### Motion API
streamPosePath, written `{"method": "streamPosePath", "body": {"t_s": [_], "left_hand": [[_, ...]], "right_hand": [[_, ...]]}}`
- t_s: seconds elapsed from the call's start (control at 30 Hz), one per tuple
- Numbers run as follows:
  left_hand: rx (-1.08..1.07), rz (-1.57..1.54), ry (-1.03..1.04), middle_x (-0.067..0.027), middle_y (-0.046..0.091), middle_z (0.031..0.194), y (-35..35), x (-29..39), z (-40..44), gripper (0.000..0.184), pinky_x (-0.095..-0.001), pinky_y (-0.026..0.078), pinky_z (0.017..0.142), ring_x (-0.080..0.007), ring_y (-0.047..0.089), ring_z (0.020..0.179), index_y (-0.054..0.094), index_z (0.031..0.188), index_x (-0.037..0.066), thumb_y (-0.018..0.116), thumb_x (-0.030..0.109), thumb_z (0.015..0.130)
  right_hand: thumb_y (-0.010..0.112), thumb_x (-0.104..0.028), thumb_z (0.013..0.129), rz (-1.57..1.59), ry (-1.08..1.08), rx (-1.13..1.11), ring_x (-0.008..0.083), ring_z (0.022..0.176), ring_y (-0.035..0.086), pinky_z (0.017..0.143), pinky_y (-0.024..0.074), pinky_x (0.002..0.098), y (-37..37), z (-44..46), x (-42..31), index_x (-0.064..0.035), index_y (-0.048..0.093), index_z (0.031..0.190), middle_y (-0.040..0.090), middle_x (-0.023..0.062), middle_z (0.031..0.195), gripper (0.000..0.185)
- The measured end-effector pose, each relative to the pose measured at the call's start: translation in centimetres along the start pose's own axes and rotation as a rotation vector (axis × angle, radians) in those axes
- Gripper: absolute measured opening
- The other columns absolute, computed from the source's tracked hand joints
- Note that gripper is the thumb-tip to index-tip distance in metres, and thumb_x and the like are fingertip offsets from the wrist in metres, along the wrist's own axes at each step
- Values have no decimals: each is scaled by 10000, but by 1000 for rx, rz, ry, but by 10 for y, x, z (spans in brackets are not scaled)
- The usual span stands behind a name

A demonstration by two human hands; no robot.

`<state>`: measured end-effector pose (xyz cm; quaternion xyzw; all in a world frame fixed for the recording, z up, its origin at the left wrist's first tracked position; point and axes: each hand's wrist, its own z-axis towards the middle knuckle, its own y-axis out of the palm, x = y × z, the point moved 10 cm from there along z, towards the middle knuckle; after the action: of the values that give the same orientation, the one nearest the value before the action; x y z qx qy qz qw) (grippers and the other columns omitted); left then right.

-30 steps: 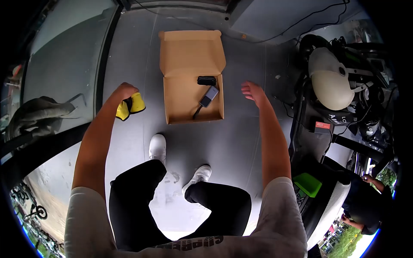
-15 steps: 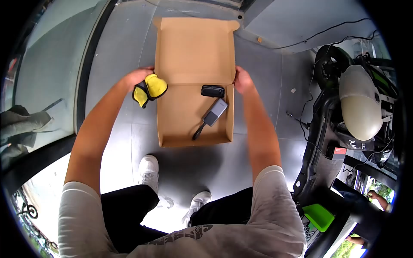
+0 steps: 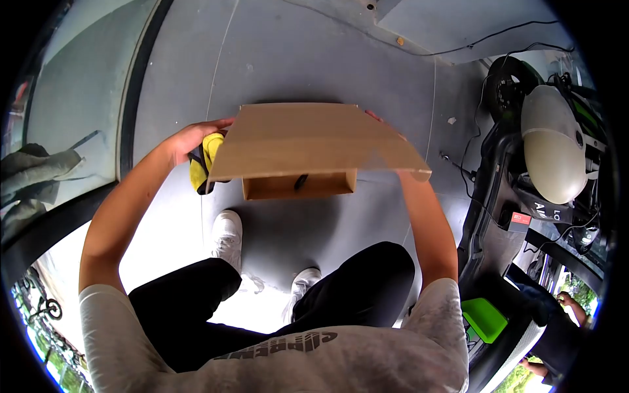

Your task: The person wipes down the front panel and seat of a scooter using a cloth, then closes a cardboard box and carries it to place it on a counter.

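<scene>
The cardboard box stands on the grey floor, its lid swung over toward me and partly down, with a gap at the near side. Through that gap a small dark piece shows inside; the rest of the contents is hidden. At the box's left side is my left hand, its fingers closed on the yellow and black cloth item, which hangs beside the lid. My right hand is at the right side, mostly covered by the lid, so its grip cannot be made out.
On the right stand a dark vehicle with a pale rounded cover, a small red box and a green tray. Another person is at the lower right. A glass panel lies left; cables run across the upper right.
The lid has swung from open toward me and now hides most of the contents. Both hands, first apart from the box, have come to its sides; the yellow item moved with my left hand.
</scene>
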<state>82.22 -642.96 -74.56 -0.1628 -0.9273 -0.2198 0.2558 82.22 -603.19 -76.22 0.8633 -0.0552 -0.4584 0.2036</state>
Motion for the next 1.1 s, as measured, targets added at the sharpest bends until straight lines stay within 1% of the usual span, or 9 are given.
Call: {"method": "streamPosePath", "body": {"t_s": [0.17,0.33,0.47,0.6,0.73,0.83,1.0,1.07,1.1], "left_hand": [[109,19,-122,-116,589,1385,21,-22,-30,509,-343,469,1049,-197,603,1215,465,1467,37,448,306,1035],[-51,350,-279,-142,670,1215,44,-74,-39,658,-309,493,967,-198,646,1092,598,1317,-25,641,504,928],[-32,632,-337,-125,703,1075,60,-128,-36,675,-312,501,837,-178,643,928,670,1205,-45,733,526,851],[-22,867,-401,-125,730,967,53,-174,-20,717,-328,509,825,-220,674,891,753,1076,5,755,647,755],[-56,906,-447,-165,721,1063,40,-215,-11,862,-356,513,867,-279,684,975,715,1157,-13,744,720,705],[-66,964,-457,-226,621,1303,44,-225,-9,1072,-371,478,985,-326,614,1185,588,1313,-70,714,785,678],[-142,975,-504,-217,622,1299,43,-257,-22,1041,-359,471,991,-325,607,1189,606,1302,-46,701,790,690],[-143,979,-499,-209,633,1276,40,-246,-22,987,-354,469,992,-309,607,1185,616,1294,-16,724,762,696],[26,744,-288,-195,630,1273,26,-254,-7,949,-356,468,998,-282,608,1175,603,1307,6,758,720,702]], "right_hand": [[531,-444,1014,348,321,85,238,1367,461,1095,417,402,26,-49,15,-54,377,1521,484,86,1486,658],[553,-510,979,-585,460,131,223,1302,515,1024,448,380,19,-89,21,-47,451,1465,584,83,1365,679],[584,-623,919,-725,521,198,283,1271,544,1028,441,404,-11,-99,96,37,443,1414,571,182,1359,837],[579,-683,891,-810,529,311,321,1271,545,1037,438,422,-27,-105,136,89,429,1375,561,227,1355,924],[551,-762,857,-913,627,282,371,1280,537,1056,424,423,-33,-106,164,110,420,1346,545,294,1347,1008],[530,-776,861,-886,599,308,381,1277,538,1060,419,430,-43,-102,184,111,414,1351,541,303,1346,1019],[479,-786,883,-835,676,232,355,1367,436,1115,358,447,-37,-106,196,78,326,1456,466,268,1432,1048],[480,-788,881,-794,540,243,343,1417,371,1149,315,442,-32,-100,188,32,317,1488,434,234,1479,1034],[504,-740,906,-766,512,230,317,1437,345,1167,290,427,-33,-97,190,7,328,1501,423,195,1503,971]]}}
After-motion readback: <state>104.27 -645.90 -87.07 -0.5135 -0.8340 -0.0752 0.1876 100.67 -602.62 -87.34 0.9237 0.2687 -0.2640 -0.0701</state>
